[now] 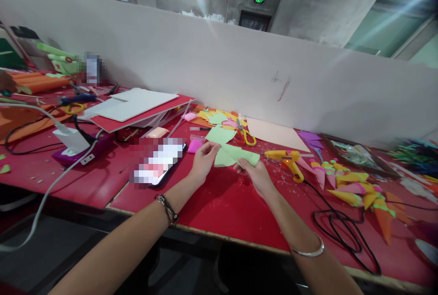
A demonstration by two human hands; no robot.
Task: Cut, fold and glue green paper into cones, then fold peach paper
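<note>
Between both hands a pale green piece of paper (244,153) is held, rolled into a cone shape. My left hand (204,157) pinches its narrow left end. At the wider right end, my right hand (255,171) has its fingers closed round the paper. Flat green paper pieces (221,135) lie on the red table behind and under the hands. Just right of the paper rests a yellow hot glue gun (285,160) with a small lit light. Scissors with yellow handles (248,136) lie behind the hands.
A phone (159,162) lies left of my left hand. Finished-looking paper cones (352,187) and a coiled black cable (342,233) are at the right. White boards (133,103) and a purple power strip (84,151) sit at the left. A white partition (219,66) stands behind.
</note>
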